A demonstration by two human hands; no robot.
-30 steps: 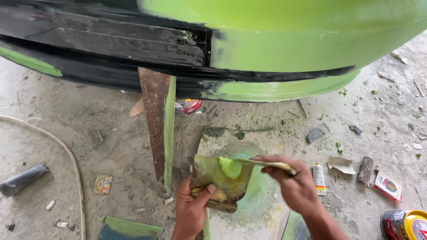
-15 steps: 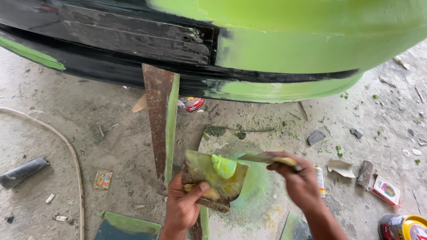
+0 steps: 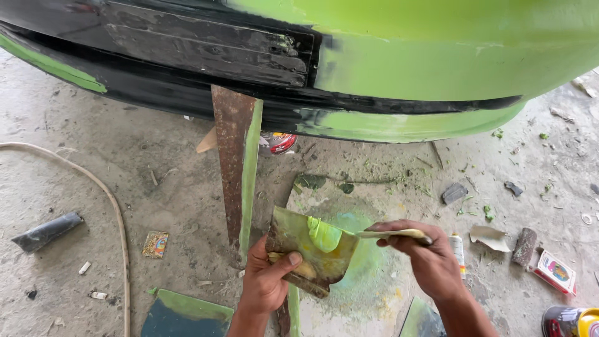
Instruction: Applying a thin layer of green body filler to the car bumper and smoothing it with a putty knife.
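Left hand (image 3: pixel 265 281) grips the board (image 3: pixel 312 249) flat, keeping green putty (image 3: pixel 324 234) reachable; right hand (image 3: pixel 427 259) pinches a spreader (image 3: pixel 390 234) at it.

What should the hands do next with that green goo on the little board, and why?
Probably slide the thin blade in the right hand under the green putty blob and scoop some up. The blade's edge already meets the blob on the smeared board that the left hand grips, and the blade itself looks nearly bare.
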